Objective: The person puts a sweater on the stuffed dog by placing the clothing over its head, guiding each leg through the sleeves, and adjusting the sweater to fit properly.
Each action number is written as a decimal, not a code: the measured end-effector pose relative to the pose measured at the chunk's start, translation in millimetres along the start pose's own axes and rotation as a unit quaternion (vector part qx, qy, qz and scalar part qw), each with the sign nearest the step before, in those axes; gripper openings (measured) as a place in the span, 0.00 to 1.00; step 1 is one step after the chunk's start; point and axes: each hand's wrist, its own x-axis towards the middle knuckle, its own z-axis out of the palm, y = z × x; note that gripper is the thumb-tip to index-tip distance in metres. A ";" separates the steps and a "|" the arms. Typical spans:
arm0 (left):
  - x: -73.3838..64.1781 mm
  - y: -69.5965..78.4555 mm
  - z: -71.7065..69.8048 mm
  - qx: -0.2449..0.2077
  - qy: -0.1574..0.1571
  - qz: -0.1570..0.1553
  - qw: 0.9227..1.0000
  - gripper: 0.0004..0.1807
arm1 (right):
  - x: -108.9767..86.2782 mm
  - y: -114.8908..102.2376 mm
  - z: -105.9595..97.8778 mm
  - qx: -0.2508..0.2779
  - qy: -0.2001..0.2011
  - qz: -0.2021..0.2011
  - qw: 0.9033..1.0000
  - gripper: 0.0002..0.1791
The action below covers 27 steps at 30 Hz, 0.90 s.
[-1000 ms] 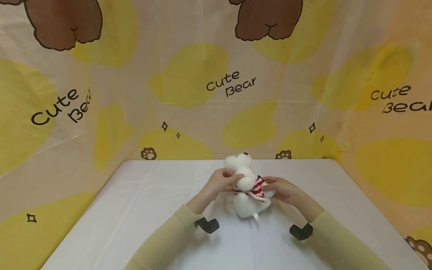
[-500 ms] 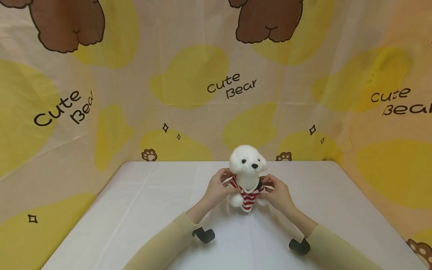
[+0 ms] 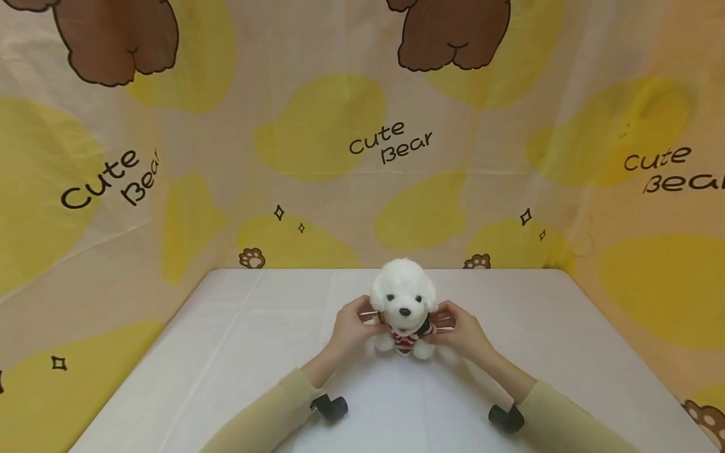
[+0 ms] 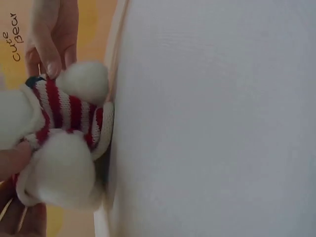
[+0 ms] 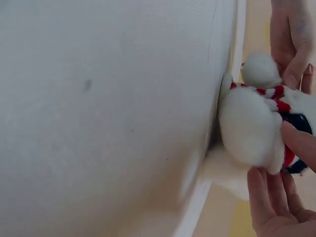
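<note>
A white plush dog (image 3: 403,292) in a red-and-white striped knit sweater (image 4: 61,106) sits upright on the white table, its face toward me in the head view. My left hand (image 3: 352,326) grips its body from the left, thumb in front near the sweater's edge. From the other side my right hand (image 3: 460,330) holds it, thumb in front and fingers behind. A dark navy patch (image 5: 297,140) of the sweater shows beside the right thumb. Both white front paws stick out below the hands; the dog's back is hidden in the head view.
The white table (image 3: 272,352) reaches back to a fabric backdrop (image 3: 317,126) printed with brown bears, yellow patches and "Cute Bear" lettering. Black wrist-camera mounts (image 3: 331,408) hang at both sleeves, close over the table.
The plush dog has turned from lying sideways to sitting upright, facing me, and has come down slightly. Both hands have shifted to its two sides.
</note>
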 end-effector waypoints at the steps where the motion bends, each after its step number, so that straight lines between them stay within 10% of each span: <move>1: -1.2 -2.1 -1.0 0.011 0.003 -0.005 1.000 0.28 | -0.4 0.5 1.1 -0.009 -0.006 -0.003 1.000 0.25; 11: -4.5 -7.3 -19.0 0.033 -0.038 -0.063 0.997 0.24 | 2.4 -1.7 -0.3 -0.077 -0.057 -0.014 0.995 0.21; 14: 0.9 5.5 -28.0 0.043 0.027 -0.054 0.997 0.17 | 9.3 -8.4 -13.9 -0.062 -0.083 -0.008 0.995 0.17; 19: 5.5 44.1 -25.5 0.034 0.188 0.052 0.980 0.15 | 31.5 -16.6 -25.5 -0.042 -0.041 -0.003 0.998 0.15; 22: 3.0 63.7 -13.5 0.066 0.200 0.098 0.973 0.24 | 46.6 -13.8 -20.3 -0.029 -0.028 -0.027 0.999 0.16; 27: -1.4 75.0 4.9 0.134 0.169 0.086 0.973 0.37 | 69.7 -7.7 -5.8 -0.038 -0.052 -0.058 0.996 0.17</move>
